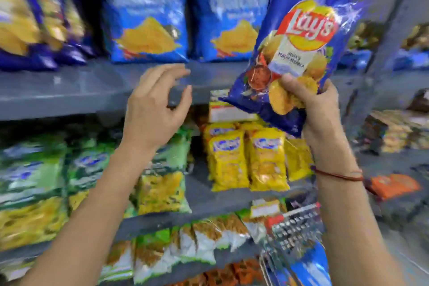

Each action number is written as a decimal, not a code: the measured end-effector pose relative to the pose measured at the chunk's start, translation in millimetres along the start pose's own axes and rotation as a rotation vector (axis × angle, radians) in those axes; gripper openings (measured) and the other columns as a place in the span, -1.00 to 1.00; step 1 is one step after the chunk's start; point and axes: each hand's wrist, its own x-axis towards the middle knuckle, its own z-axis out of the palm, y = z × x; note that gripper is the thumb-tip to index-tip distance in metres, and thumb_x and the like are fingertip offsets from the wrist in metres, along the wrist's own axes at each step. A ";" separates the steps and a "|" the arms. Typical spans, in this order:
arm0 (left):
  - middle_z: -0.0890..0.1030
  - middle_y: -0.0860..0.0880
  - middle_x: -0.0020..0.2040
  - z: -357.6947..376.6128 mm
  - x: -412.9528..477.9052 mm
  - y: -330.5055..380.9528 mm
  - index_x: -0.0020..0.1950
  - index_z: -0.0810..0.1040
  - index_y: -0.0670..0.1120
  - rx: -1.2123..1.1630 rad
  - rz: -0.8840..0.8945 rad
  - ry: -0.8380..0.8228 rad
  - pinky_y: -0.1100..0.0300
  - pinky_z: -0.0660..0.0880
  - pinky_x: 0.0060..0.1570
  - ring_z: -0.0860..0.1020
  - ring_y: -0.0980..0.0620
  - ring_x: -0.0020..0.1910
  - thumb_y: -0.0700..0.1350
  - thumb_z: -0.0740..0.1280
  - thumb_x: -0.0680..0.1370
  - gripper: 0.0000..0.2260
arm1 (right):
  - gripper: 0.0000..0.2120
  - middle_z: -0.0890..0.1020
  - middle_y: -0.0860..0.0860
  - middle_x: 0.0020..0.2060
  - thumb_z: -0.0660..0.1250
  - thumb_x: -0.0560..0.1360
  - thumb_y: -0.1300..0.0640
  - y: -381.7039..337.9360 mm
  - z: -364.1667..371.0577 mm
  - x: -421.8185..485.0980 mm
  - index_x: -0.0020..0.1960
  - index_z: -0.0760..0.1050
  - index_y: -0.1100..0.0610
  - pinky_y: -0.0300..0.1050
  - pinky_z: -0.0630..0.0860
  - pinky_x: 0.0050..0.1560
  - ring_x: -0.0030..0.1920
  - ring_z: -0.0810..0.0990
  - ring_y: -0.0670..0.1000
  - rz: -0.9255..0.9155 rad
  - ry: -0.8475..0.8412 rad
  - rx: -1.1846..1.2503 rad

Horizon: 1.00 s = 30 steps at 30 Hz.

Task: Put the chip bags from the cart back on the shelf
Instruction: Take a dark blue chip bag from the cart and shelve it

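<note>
My right hand (318,109) grips the lower edge of a blue Lay's chip bag (299,37) and holds it upright in front of the grey shelf (69,90). My left hand (155,109) hovers open to the left of the bag, fingers spread near the shelf's front lip, touching nothing. The wire cart (294,232) sits low at the right, with another blue bag (311,267) showing inside it. The picture is blurred by motion.
Two light-blue chip bags (146,11) stand at the back of the top shelf, with dark blue bags (34,18) to the left. Below are green packs (32,169), yellow packs (246,160) and white snack packs (185,248). A further shelf unit (394,123) stands at the right.
</note>
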 end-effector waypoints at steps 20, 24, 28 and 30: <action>0.65 -0.16 -0.29 -132.7 -22.1 -134.0 -0.12 0.61 -0.17 0.597 -0.342 -0.052 0.04 0.43 -0.25 0.59 -0.22 -0.26 0.14 0.03 0.53 -0.51 | -0.52 0.65 0.16 0.12 0.53 0.34 0.22 67.3 330.7 46.6 0.20 0.46 0.24 -0.05 0.61 0.10 0.05 0.65 0.07 -0.004 -0.520 0.050; 0.58 -0.11 -0.36 -131.0 -23.4 -135.6 -0.19 0.55 -0.15 0.605 -0.338 -0.030 0.07 0.33 -0.28 0.53 -0.17 -0.33 0.07 0.04 0.55 -0.59 | -0.52 0.61 0.20 0.18 0.53 0.34 0.21 85.9 362.3 42.4 0.20 0.43 0.20 0.16 0.52 0.23 0.15 0.61 0.15 0.073 -0.568 0.038; 0.55 -0.10 -0.39 -128.4 -25.1 -135.9 -0.24 0.54 -0.15 0.605 -0.351 -0.007 0.07 0.31 -0.29 0.50 -0.14 -0.38 0.05 0.04 0.55 -0.60 | -0.34 0.57 0.19 0.25 0.53 0.34 0.20 101.7 375.0 41.0 0.36 0.34 0.23 0.12 0.49 0.28 0.21 0.57 0.12 0.124 -0.658 -0.015; 0.54 -0.07 -0.41 -127.8 -24.5 -135.4 -0.25 0.54 -0.14 0.604 -0.354 0.020 0.12 0.25 -0.30 0.49 -0.12 -0.40 0.02 0.06 0.55 -0.63 | -0.26 0.56 0.16 0.28 0.54 0.33 0.14 103.6 377.8 40.4 0.42 0.29 0.19 0.15 0.46 0.32 0.27 0.54 0.16 0.141 -0.685 -0.067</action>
